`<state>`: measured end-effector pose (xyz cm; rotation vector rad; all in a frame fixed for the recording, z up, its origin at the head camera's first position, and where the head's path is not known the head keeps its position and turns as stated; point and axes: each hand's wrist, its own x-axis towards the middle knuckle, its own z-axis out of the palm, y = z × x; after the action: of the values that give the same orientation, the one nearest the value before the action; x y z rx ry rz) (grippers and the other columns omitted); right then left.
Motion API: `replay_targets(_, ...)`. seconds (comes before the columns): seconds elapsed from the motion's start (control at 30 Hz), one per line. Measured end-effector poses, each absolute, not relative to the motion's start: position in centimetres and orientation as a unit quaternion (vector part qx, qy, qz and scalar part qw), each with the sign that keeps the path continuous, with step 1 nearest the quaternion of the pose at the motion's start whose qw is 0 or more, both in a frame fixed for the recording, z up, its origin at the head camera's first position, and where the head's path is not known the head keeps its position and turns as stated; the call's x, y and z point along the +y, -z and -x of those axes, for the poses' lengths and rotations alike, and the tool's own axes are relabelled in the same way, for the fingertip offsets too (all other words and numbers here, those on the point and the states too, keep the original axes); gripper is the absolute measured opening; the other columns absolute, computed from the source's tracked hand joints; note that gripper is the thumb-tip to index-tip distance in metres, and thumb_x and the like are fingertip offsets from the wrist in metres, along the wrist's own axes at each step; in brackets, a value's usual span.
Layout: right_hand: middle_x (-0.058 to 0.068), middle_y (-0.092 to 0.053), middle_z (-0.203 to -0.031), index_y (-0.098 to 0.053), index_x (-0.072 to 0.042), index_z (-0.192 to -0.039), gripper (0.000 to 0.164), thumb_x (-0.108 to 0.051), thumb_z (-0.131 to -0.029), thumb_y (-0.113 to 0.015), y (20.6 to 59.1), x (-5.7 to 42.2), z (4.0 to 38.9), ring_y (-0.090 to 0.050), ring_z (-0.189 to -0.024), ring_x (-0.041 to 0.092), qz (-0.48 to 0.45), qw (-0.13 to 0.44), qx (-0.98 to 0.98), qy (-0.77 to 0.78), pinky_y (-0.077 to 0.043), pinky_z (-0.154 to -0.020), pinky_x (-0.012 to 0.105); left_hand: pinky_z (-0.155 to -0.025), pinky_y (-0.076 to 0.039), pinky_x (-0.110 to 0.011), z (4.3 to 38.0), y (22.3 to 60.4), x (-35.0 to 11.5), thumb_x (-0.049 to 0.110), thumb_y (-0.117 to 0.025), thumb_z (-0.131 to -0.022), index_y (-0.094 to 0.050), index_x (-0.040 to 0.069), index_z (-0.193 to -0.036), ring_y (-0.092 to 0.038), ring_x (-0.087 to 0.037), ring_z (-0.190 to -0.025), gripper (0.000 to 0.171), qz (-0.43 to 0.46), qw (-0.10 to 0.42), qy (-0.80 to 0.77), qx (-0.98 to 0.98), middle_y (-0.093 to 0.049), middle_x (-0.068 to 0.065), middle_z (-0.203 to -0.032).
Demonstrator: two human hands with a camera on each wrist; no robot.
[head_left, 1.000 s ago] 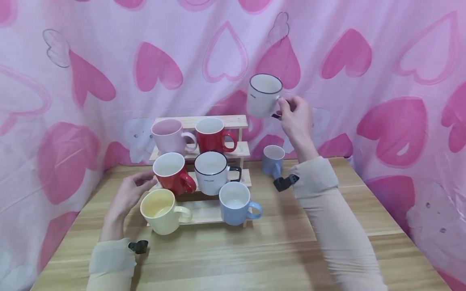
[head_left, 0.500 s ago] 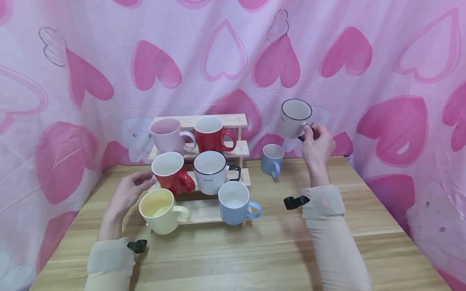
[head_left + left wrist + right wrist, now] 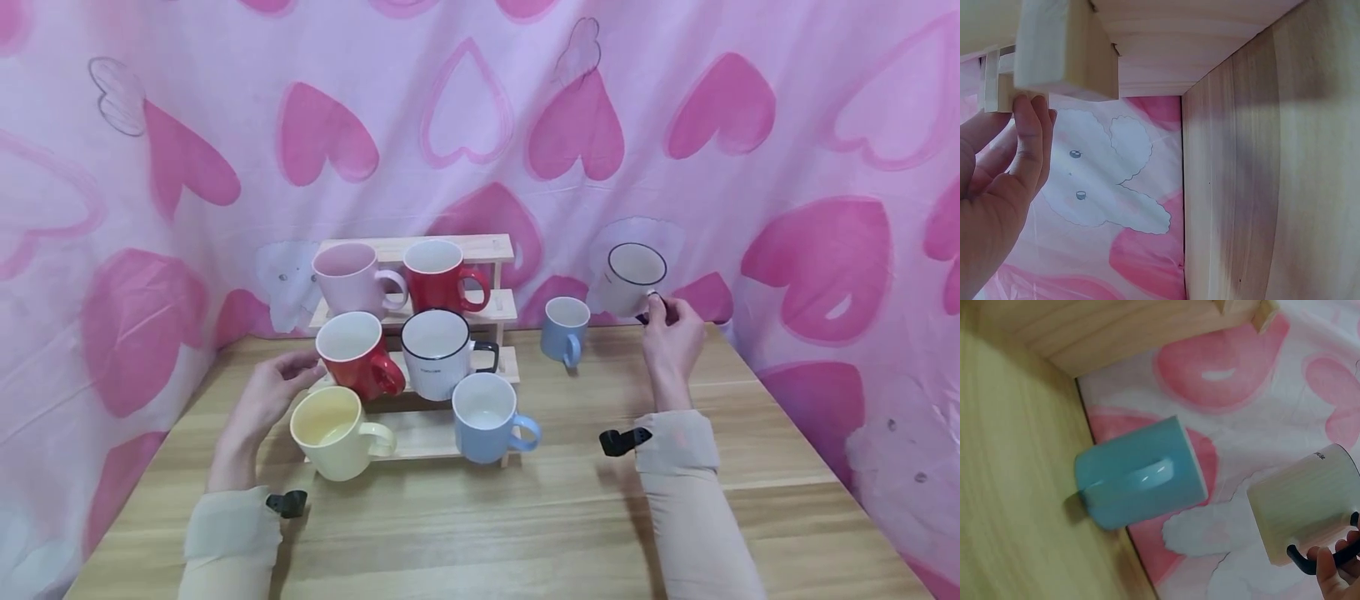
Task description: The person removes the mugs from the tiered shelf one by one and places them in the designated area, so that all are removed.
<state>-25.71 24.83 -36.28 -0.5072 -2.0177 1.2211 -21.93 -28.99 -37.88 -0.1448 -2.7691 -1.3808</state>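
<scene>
My right hand (image 3: 673, 342) grips the black handle of a white mug (image 3: 630, 279) with a black rim, held upright above the table's back right. In the right wrist view this mug (image 3: 1310, 500) hangs clear of the tabletop, beside a standing blue mug (image 3: 1141, 478). My left hand (image 3: 272, 392) is at the left side of a tiered wooden rack (image 3: 412, 437), its thumb and fingertips pinching a wooden end (image 3: 1007, 94) of it. Close by on the rack are a red mug (image 3: 348, 337) and a yellow mug (image 3: 330, 450).
The rack also bears a pink mug (image 3: 345, 283), another red mug (image 3: 431, 287), a second black-rimmed white mug (image 3: 435, 371) and a light blue mug (image 3: 480, 433). A pink heart-patterned curtain (image 3: 390, 192) hangs behind the wooden table (image 3: 480, 533).
My right hand has carried the black-rimmed white mug rightward and down, from beside the rack's top to right of the standing blue mug. My left hand stays at the rack.
</scene>
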Motion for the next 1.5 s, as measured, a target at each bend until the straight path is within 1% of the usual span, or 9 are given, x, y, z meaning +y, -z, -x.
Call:
replay_targets(0.2, 0.008, -0.064, -0.085, -0.071, 0.0, -0.106, 0.035, -0.031, -0.097, -0.06, 38.3, 25.6, 25.7, -0.052, -0.078, 0.012, 0.216, 0.346, -0.779, -0.476, -0.038, -0.074, 0.024, -0.083, -0.047, -0.018, 22.1, 37.9, -28.7, 0.03, -0.062, -0.098, -0.053, -0.005, -0.135, -0.057, -0.033, -0.112, 0.052, 0.053, 0.03, 0.455, -0.888, -0.061, -0.024, -0.124)
replay_targets(0.27, 0.007, -0.063, -0.084, -0.072, 0.0, -0.105, 0.034, -0.032, -0.097, -0.06, 39.1, 25.6, 25.8, -0.052, -0.078, 0.013, 0.22, 0.339, -0.781, -0.477, -0.038, -0.073, 0.024, -0.081, -0.046, -0.016, 22.1, 38.0, -28.8, 0.03, -0.062, -0.098, -0.053, -0.005, -0.135, -0.057, -0.032, -0.112, 0.051, 0.05, 0.03, 0.455, -0.889, -0.061, -0.023, -0.123)
replay_targets(0.33, 0.007, -0.062, -0.083, -0.072, 0.0, -0.103, 0.033, -0.031, -0.097, -0.06, 40.0, 25.5, 25.9, -0.052, -0.077, 0.015, 0.222, 0.336, -0.78, -0.479, -0.038, -0.072, 0.025, -0.083, -0.047, -0.018, 22.1, 38.0, -28.8, 0.03, -0.061, -0.098, -0.053, -0.005, -0.135, -0.056, -0.032, -0.113, 0.052, 0.047, 0.027, 0.452, -0.891, -0.061, -0.023, -0.124)
replay_targets(0.47, 0.01, -0.061, -0.079, -0.071, 0.001, -0.096, 0.031, -0.028, -0.097, -0.06, 41.5, 25.4, 26.0, -0.051, -0.077, 0.021, 0.232, 0.342, -0.775, -0.479, -0.037, -0.073, 0.031, -0.091, -0.048, -0.032, 22.2, 37.8, -28.7, 0.031, -0.061, -0.098, -0.052, -0.005, -0.136, -0.056, -0.034, -0.115, 0.053, 0.054, 0.028, 0.446, -0.893, -0.06, -0.024, -0.127)
replay_targets(0.53, 0.012, -0.061, -0.079, -0.071, 0.002, -0.095, 0.031, -0.028, -0.097, -0.06, 42.2, 25.4, 26.0, -0.051, -0.078, 0.023, 0.242, 0.34, -0.774, -0.477, -0.037, -0.075, 0.034, -0.092, -0.048, -0.036, 22.2, 37.7, -28.6, 0.03, -0.061, -0.098, -0.052, -0.006, -0.135, -0.056, -0.035, -0.115, 0.053, 0.059, 0.031, 0.445, -0.893, -0.06, -0.024, -0.127)
replay_targets(0.77, 0.013, -0.063, -0.086, -0.07, 0.001, -0.101, 0.031, -0.028, -0.098, -0.06, 44.0, 24.6, 26.2, -0.053, -0.081, 0.021, 0.264, 0.302, -0.762, -0.508, -0.039, -0.075, 0.031, -0.082, -0.046, -0.018, 22.0, 37.6, -28.6, 0.028, -0.062, -0.098, -0.053, -0.008, -0.133, -0.057, -0.035, -0.113, 0.051, 0.062, 0.031, 0.445, -0.893, -0.06, -0.026, -0.124)
replay_targets(0.97, 0.011, -0.062, -0.088, -0.07, -0.001, -0.105, 0.03, -0.028, -0.098, -0.06, 44.8, 24.2, 26.4, -0.053, -0.084, 0.018, 0.281, 0.282, -0.753, -0.524, -0.042, -0.077, 0.029, -0.083, -0.047, -0.021, 22.0, 37.8, -28.8, 0.03, -0.062, -0.098, -0.054, -0.006, -0.134, -0.057, -0.032, -0.111, 0.051, 0.058, 0.033, 0.443, -0.894, -0.061, -0.024, -0.124)
replay_targets(1.1, 0.012, -0.064, -0.093, -0.071, -0.004, -0.11, 0.029, -0.028, -0.098, -0.059, 45.2, 24.0, 26.5, -0.055, -0.087, 0.019, 0.286, 0.28, -0.752, -0.523, -0.043, -0.078, 0.029, -0.081, -0.047, -0.019, 22.2, 38.2, -28.8, 0.029, -0.062, -0.098, -0.055, -0.006, -0.133, -0.058, -0.029, -0.109, 0.049, 0.061, 0.038, 0.445, -0.893, -0.062, -0.023, -0.122)
replay_targets(1.5, 0.014, -0.066, -0.102, -0.07, -0.005, -0.115, 0.033, -0.032, -0.099, -0.058, 45.2, 23.2, 26.8, -0.057, -0.097, 0.024, 0.279, 0.257, -0.754, -0.536, -0.045, -0.087, 0.036, -0.081, -0.046, -0.018, 22.0, 38.1, -29.1, 0.028, -0.061, -0.099, -0.054, -0.006, -0.134, -0.057, -0.029, -0.11, 0.05, 0.052, 0.033, 0.449, -0.891, -0.061, -0.023, -0.123)
